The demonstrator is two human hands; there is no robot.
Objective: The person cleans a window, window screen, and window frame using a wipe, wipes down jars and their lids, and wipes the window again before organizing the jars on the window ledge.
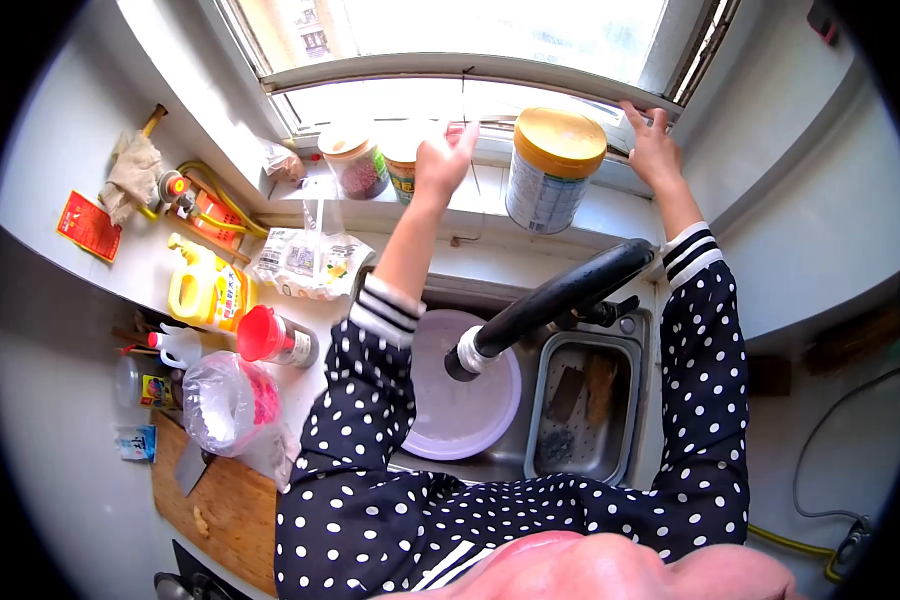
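My left hand (443, 165) reaches to the window, fingertips closed together at a thin dark cord (463, 92) hanging before the lower frame. My right hand (656, 155) rests against the right end of the window frame (530, 75), fingers spread. Between the hands, a large tin with a yellow lid (558, 172) stands on the sill. Left of my left hand are a lidded jar (354, 165) and a smaller labelled container (401, 172), partly hidden by that hand.
Below my arms, a black-wrapped faucet (570, 300) rises over the sink, which holds a lilac basin (510, 400) and a metal draining tray (625, 420). At left stand a yellow jug (208, 285), a red-lidded container (275, 337), a plastic bag (220, 405) and a cleaver (191, 466) on a cutting board (235, 515).
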